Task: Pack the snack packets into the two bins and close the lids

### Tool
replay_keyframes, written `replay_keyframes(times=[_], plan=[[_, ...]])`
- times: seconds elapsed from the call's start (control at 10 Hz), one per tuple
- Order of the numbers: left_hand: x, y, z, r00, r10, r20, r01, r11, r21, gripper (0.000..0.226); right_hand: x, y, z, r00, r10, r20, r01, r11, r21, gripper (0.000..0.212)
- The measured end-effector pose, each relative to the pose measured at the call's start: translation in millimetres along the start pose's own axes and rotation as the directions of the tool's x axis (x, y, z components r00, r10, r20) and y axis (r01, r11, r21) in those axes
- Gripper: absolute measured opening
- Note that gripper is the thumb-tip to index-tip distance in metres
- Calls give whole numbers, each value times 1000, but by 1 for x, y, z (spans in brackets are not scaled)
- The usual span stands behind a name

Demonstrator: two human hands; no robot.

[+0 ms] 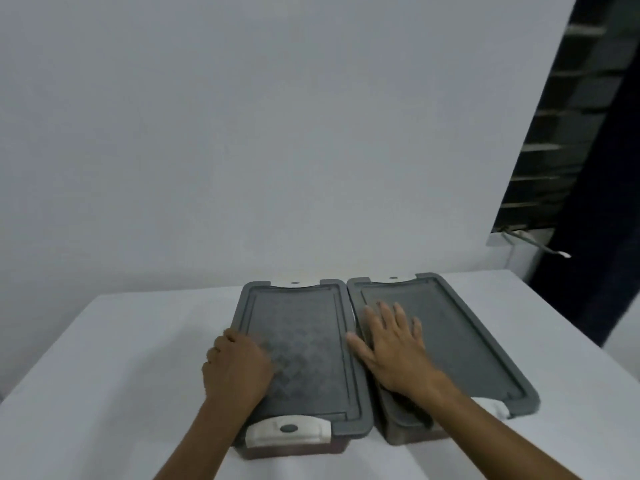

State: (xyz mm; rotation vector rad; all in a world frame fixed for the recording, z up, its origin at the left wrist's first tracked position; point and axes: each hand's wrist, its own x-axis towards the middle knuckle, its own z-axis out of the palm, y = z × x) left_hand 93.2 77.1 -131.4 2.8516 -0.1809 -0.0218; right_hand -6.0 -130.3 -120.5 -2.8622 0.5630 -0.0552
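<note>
Two grey-lidded bins side by side on a white surface (104, 358), left hand (235, 368) with fingers curled over the outer edge of the left bin's lid (301, 344), right hand (394, 351) flat with fingers spread on the right bin's lid (460, 341), white latch (287, 429) just nearer than the left fingers, snack packets out of sight.

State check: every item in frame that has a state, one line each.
Left bin's grey plastic lid: on the bin, lying flat.
Left bin's near white latch: down over the lid's edge.
Right bin's grey plastic lid: on the bin, looks tilted.
Left hand: curled on the left lid's edge.
Right hand: flat, fingers spread, on the right lid.
</note>
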Motion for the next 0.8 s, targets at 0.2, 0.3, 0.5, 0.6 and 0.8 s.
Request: replay_keyframes(times=[0.2, 0.3, 0.5, 0.6, 0.8], plan=[[8, 74, 29, 872, 468, 140, -470, 882, -24, 52, 22, 45, 4, 999, -17, 31, 16, 1000, 14, 51], [3, 82, 41, 907, 409, 102, -412, 911, 8, 56, 15, 42, 16, 999, -39, -31, 40, 999, 28, 53], [-6, 102, 44, 957, 279, 78, -280, 960, -7, 57, 12, 24, 20, 997, -41, -60, 40, 999, -20, 52], [-9, 105, 47, 960, 268, 80, -270, 963, 18, 58, 13, 25, 21, 998, -66, -20, 66, 998, -2, 52], [-7, 100, 51, 953, 295, 65, -296, 955, 4, 56, 14, 32, 16, 994, -101, 33, 98, 991, 88, 52]])
